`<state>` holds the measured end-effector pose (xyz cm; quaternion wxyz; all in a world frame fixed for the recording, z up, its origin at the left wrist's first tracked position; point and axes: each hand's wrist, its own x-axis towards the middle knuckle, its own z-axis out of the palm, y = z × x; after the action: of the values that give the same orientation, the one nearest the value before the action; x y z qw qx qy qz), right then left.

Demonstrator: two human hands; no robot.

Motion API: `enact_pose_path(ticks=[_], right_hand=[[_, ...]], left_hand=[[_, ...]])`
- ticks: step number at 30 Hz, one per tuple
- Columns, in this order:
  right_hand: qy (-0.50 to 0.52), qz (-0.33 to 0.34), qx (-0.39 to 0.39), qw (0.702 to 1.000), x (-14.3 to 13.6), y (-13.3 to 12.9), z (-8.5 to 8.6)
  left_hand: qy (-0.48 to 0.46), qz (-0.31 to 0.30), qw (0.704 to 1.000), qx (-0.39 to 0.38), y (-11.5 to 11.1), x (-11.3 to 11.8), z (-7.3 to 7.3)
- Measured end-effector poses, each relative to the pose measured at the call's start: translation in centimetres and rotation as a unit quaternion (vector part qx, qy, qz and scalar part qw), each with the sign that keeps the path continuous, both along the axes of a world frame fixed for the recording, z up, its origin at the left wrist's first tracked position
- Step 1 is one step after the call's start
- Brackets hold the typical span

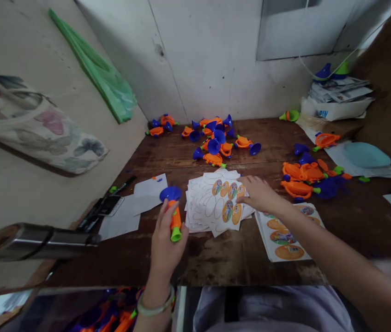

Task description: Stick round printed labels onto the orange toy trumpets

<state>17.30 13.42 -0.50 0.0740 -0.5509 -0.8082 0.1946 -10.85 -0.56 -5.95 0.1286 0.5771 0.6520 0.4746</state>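
A small orange toy trumpet (175,216) with a blue bell and a green mouthpiece is held in my left hand (168,235), bell pointing away from me. My right hand (258,193) reaches over the top sticker sheet (228,214), its fingers apart at the sheet's upper right edge. That sheet has oval orange stickers and some bare ovals, and lies on a messy pile of used backing sheets (197,207). Under my right forearm is a neat stack of full sticker sheets (289,252), partly covered by the arm.
Orange and blue trumpets (214,159) lie at the table's back; more parts (297,189) are at the right. A metal flask (53,242), pens and white papers (121,219) are at the left. A box (337,108) stands back right. More trumpets (112,313) lie below the front edge.
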Motion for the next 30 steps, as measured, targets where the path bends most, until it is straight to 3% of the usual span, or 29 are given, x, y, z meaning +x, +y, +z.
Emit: enact_pose_path(ticks=[3,5,8,10,12,14,17,20,22,26,30], right_hand=[[-0.029,0.04,-0.032,0.998,-1.8,0.3,-1.0],[-0.035,0.046,-0.037,0.998,-3.2,0.1,-1.8],[-0.02,0.028,-0.028,0.999,-4.6,-0.5,-2.8],[-0.014,0.019,-0.027,0.999,-5.1,-0.9,-2.9],[-0.026,0.023,-0.034,0.999,-5.0,-0.9,-2.2],[-0.045,0.029,-0.041,0.998,-4.4,-0.5,-0.7],[-0.043,0.034,-0.039,0.998,-3.1,-0.1,2.6],[-0.006,0.073,-0.055,0.996,-2.0,-1.2,5.6],[0.016,0.108,-0.078,0.991,-1.7,-2.7,6.6],[0.067,0.156,-0.087,0.982,-1.4,-5.7,5.8],[0.189,0.141,0.019,0.972,-0.6,-6.8,3.6]], left_hand=[[0.126,0.009,0.983,-0.131,-0.5,-2.7,-2.2],[0.17,0.0,0.973,-0.156,-0.8,-2.5,-3.2],[0.158,-0.045,0.981,-0.103,-0.5,-0.1,-3.9],[0.107,-0.075,0.988,-0.081,0.1,2.1,-4.1],[0.025,-0.067,0.994,-0.077,0.9,4.0,-4.0],[-0.131,-0.032,0.988,-0.069,1.6,5.5,-3.5],[-0.373,-0.02,0.925,-0.062,2.3,7.0,-2.2],[-0.466,-0.087,0.877,-0.083,2.5,8.2,-0.6],[-0.498,-0.128,0.853,-0.088,2.4,8.8,0.3],[-0.531,-0.125,0.834,-0.088,1.7,9.6,2.1],[-0.576,-0.074,0.811,-0.066,1.2,10.3,3.5]])
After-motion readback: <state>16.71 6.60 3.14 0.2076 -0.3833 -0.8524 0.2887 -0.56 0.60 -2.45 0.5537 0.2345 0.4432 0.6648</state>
